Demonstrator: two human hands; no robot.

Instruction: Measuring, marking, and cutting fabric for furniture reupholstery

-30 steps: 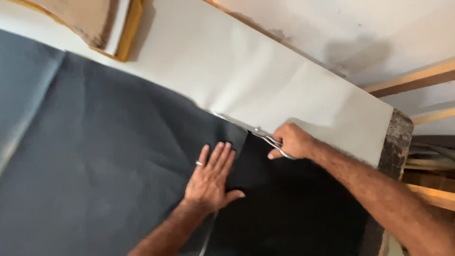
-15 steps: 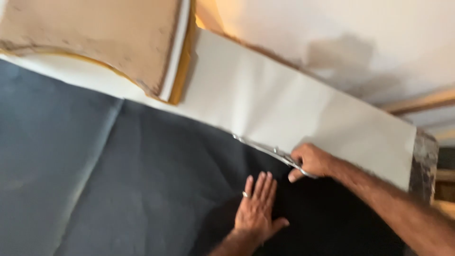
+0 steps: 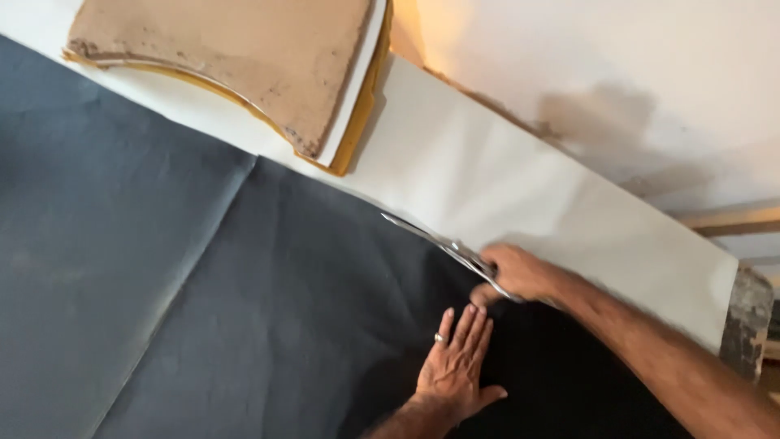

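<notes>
A pair of metal scissors (image 3: 443, 244) is held in the right hand (image 3: 520, 272), whose grip is clamped on the handles; the blades point away from the grip, up and to the left, along the upper edge of a dark grey fabric sheet (image 3: 203, 301). The fabric is spread flat over a white counter (image 3: 520, 187), and a crease is seen running through it well to the left of the grip. Just below the scissors grip, the left hand (image 3: 455, 370) is laid flat on the fabric with its fingers apart and nothing clasped; a ring is worn on one finger. Well beyond the blade tips, a curved tan board (image 3: 236, 57) backed with white and yellow foam layers is seen lying on the counter. No containers are seen. Behind the counter a stained white wall (image 3: 617, 73) is visible.
</notes>
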